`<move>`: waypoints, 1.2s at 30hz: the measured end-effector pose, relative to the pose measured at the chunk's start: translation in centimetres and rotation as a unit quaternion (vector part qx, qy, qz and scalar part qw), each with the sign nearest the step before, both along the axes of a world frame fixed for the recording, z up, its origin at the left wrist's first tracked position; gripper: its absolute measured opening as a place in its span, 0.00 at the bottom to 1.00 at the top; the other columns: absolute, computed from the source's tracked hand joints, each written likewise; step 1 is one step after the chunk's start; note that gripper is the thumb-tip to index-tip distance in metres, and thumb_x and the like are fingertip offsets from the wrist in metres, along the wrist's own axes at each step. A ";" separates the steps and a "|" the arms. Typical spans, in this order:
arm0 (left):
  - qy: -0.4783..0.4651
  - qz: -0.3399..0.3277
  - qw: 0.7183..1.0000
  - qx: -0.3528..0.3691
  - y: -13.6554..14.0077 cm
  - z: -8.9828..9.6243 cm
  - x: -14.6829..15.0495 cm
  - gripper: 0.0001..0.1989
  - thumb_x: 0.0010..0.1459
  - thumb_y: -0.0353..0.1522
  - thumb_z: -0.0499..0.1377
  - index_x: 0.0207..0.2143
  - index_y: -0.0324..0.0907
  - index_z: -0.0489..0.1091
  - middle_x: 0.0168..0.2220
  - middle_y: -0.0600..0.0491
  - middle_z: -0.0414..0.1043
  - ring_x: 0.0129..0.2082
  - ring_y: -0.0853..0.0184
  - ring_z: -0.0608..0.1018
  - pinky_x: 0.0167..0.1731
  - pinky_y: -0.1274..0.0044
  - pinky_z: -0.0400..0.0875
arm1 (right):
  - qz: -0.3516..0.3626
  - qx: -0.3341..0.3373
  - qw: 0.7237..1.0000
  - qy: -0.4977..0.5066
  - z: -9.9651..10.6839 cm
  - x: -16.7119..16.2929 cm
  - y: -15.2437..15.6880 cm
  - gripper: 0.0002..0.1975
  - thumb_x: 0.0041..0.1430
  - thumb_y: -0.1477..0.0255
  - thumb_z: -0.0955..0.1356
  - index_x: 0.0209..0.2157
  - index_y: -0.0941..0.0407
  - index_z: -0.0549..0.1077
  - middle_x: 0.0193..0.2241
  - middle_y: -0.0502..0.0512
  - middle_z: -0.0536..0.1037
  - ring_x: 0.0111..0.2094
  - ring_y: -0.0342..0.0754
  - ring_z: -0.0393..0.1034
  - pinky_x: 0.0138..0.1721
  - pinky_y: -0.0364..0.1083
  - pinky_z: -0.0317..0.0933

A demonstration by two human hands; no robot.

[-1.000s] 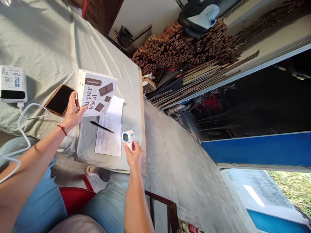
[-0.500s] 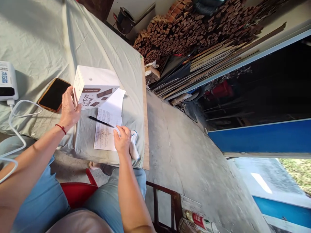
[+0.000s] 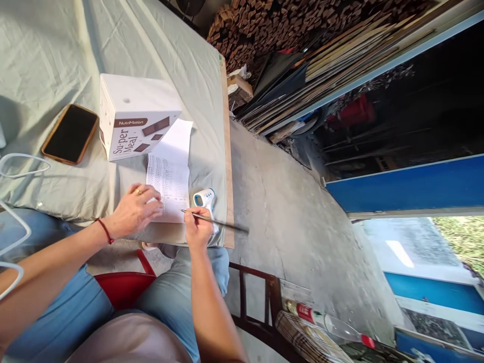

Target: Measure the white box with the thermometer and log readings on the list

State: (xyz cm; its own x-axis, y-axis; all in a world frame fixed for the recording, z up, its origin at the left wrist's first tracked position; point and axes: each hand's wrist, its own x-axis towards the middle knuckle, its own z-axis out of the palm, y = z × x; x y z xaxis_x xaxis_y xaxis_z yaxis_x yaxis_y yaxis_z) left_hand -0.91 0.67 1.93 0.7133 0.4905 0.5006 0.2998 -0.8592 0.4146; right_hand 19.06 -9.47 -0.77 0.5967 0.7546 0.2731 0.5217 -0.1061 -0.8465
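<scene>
My right hand [image 3: 198, 229] is closed on a black pen [image 3: 223, 222], its tip pointing left over the lower right of a written sheet of paper [image 3: 172, 194]. The pen's far end is smeared by motion. My left hand [image 3: 138, 209], a ring on one finger, rests with fingers slightly spread at the sheet's lower left edge and holds nothing. Just beyond my right hand lies a white and blue infrared thermometer [image 3: 205, 197], partly covered by that hand. A white NutriMotion box [image 3: 138, 113] stands on the sheet's far left part, hiding some of it.
A phone in an orange-brown case [image 3: 70, 133] lies left of the box on the cloth-covered table [image 3: 60, 55]. A white cable [image 3: 22, 174] loops at the left. The table's wooden edge [image 3: 229, 201] runs along the right. Below are a red stool [image 3: 117, 288] and a dark wooden chair [image 3: 260, 280].
My left hand has let go of the box and come down to the paper. My right hand has picked up the pen from the sheet. The view has shifted slightly.
</scene>
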 end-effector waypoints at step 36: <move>0.091 -0.061 0.994 -0.005 -1.2 -1.5 0.7 0.12 0.65 0.30 0.53 0.33 0.44 0.76 0.39 0.50 0.73 0.42 0.62 0.70 0.45 0.68 0.62 | 0.101 -0.020 0.994 -0.039 -1.5 -2.7 -0.8 0.07 0.54 0.66 0.63 0.25 0.52 0.66 0.21 0.47 0.69 0.24 0.44 0.63 0.29 0.44 0.61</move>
